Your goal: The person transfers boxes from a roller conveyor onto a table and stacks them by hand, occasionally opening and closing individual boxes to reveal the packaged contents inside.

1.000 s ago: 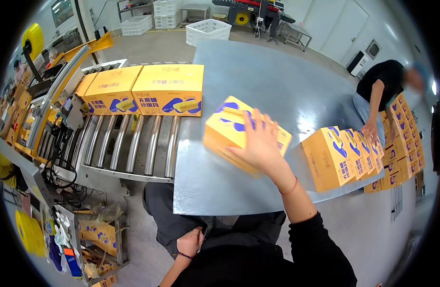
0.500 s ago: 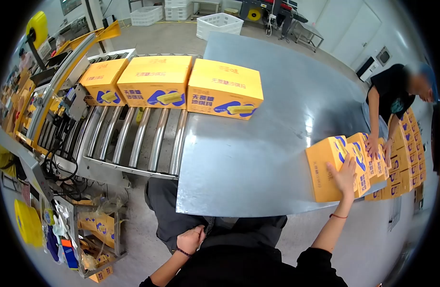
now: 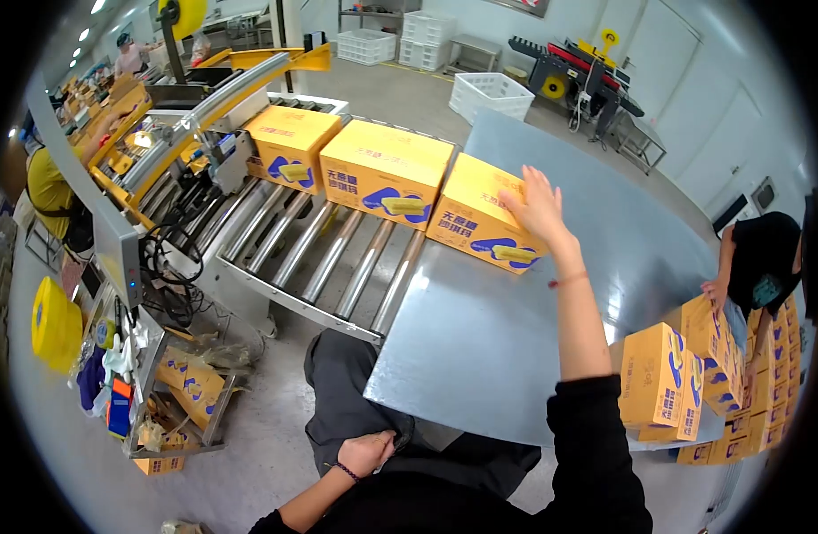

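My right hand [image 3: 538, 212] lies with its fingers spread against the top right of a yellow box [image 3: 482, 214], which sits at the table's left edge beside the rollers. Behind it on the rollers stand a second yellow box [image 3: 386, 171] and a third [image 3: 290, 147], in a row. My left hand [image 3: 366, 452] rests curled in my lap; whether its fingers hold anything is hidden. More yellow boxes [image 3: 651, 374] stand at the right end of the grey table [image 3: 480, 356].
A co-worker [image 3: 765, 258] leans over the boxes at the table's right end, beside a stack of yellow boxes [image 3: 765, 392]. A roller conveyor [image 3: 324, 258] joins the table at left. A tool rack [image 3: 182, 392] stands lower left. A white crate [image 3: 491, 96] is behind.
The view has turned left. My right hand has left the boxes at the right end and reached the box beside the rollers. The co-worker has shifted some boxes there. My left hand stays in my lap.
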`<action>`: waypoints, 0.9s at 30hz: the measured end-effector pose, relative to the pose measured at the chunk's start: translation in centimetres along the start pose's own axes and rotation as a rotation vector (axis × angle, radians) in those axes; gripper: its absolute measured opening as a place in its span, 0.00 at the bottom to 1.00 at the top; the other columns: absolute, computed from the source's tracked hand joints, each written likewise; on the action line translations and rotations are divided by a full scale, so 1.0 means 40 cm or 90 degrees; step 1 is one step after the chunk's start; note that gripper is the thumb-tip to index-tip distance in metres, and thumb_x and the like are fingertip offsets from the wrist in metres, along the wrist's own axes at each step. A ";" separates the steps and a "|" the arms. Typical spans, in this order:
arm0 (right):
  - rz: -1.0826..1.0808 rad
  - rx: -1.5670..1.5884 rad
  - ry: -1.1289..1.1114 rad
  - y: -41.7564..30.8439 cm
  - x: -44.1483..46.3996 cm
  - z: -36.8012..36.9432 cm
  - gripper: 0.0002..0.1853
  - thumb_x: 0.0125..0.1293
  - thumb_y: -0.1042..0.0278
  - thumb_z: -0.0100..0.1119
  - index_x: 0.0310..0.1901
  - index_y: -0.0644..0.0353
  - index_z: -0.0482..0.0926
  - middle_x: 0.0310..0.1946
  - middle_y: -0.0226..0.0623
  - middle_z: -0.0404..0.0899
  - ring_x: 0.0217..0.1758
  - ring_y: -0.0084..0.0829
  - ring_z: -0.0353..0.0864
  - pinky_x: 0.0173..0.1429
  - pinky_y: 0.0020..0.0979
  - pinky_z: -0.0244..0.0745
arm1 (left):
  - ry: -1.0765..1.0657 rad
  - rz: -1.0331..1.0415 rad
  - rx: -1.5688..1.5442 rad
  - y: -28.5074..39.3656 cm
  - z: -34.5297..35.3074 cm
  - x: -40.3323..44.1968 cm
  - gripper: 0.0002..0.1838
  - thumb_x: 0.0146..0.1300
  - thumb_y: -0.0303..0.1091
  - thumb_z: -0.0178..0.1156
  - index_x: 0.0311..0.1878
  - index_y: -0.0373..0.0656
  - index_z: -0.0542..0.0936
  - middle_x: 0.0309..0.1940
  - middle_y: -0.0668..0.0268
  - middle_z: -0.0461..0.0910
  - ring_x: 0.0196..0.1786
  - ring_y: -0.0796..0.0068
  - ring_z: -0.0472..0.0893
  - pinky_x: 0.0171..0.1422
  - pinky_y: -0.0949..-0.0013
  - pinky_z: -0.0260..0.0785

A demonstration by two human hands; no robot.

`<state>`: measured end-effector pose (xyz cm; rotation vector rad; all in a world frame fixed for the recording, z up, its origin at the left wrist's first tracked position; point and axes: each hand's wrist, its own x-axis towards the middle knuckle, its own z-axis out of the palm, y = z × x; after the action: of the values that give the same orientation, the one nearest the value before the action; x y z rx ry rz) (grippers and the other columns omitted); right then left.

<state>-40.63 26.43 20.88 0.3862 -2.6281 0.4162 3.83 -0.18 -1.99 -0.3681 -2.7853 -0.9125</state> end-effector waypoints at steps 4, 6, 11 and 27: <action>0.082 0.034 -0.275 -0.046 0.055 -0.041 0.39 0.66 0.38 0.65 0.67 0.64 0.74 0.71 0.50 0.71 0.75 0.45 0.67 0.75 0.50 0.61 | -0.004 0.011 0.033 -0.003 0.001 -0.005 0.08 0.67 0.38 0.65 0.46 0.48 0.85 0.29 0.69 0.87 0.31 0.72 0.87 0.33 0.69 0.77; 0.040 -0.034 -0.162 -0.083 0.000 -0.071 0.39 0.59 0.43 0.75 0.63 0.63 0.76 0.62 0.47 0.76 0.65 0.48 0.73 0.67 0.47 0.67 | -0.026 0.008 0.039 -0.007 0.003 -0.009 0.08 0.67 0.38 0.64 0.45 0.48 0.85 0.28 0.70 0.86 0.30 0.72 0.87 0.33 0.68 0.77; -0.315 -0.142 -0.085 -0.239 -0.270 -0.120 0.45 0.44 0.51 0.84 0.63 0.61 0.72 0.59 0.46 0.74 0.64 0.52 0.72 0.73 0.62 0.61 | -0.009 0.017 -0.009 -0.011 0.007 -0.003 0.08 0.67 0.38 0.65 0.45 0.48 0.85 0.27 0.70 0.85 0.30 0.72 0.87 0.33 0.68 0.77; 0.195 -0.162 -0.180 -0.036 -0.488 -0.239 0.57 0.58 0.36 0.72 0.81 0.56 0.55 0.80 0.60 0.52 0.84 0.62 0.47 0.82 0.66 0.42 | -0.051 -0.021 0.009 0.007 -0.003 -0.006 0.07 0.68 0.38 0.64 0.45 0.49 0.85 0.29 0.66 0.87 0.32 0.68 0.88 0.34 0.66 0.78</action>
<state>-19.66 32.36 20.19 -0.0464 -2.9795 0.1212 4.14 -0.07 -1.77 -0.3658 -2.8777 -0.9029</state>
